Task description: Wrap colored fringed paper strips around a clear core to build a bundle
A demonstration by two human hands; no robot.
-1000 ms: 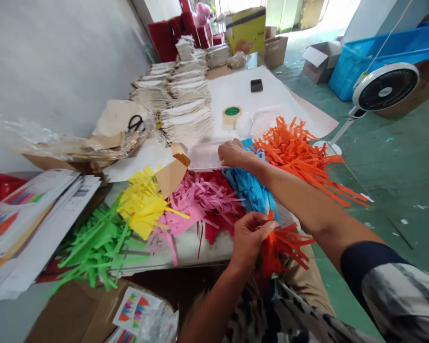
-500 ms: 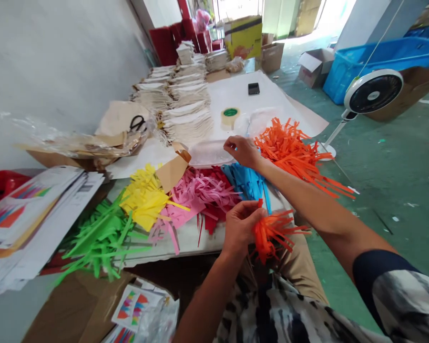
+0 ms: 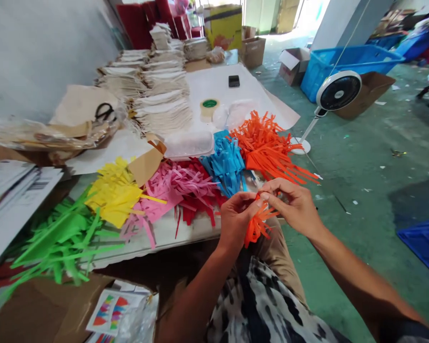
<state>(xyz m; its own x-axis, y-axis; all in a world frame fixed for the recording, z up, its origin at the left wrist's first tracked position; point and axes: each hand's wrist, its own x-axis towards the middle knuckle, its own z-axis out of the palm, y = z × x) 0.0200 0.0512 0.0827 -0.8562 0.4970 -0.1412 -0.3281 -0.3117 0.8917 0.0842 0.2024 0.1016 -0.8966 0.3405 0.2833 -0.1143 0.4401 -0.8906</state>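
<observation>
Just off the table's front edge, over my lap, my left hand is closed on an orange paper tassel, whose cut strips hang down below the fingers. My right hand meets it from the right, thumb and fingers pinched at the tassel's top end. Whether something small is also between those fingertips is hidden. Beyond the hands lie a blue tassel bunch and a larger orange bunch. To the left come red, pink, yellow and green bunches.
A clear plastic tray sits behind the bunches, with a tape roll and a phone farther back. Stacks of white paper items and scissors are at left. A fan stands right of the table.
My right hand has come back from the clear plastic tray to the tassel in my left hand, and its fingertips now meet the top. The camera view has swung to the right.
</observation>
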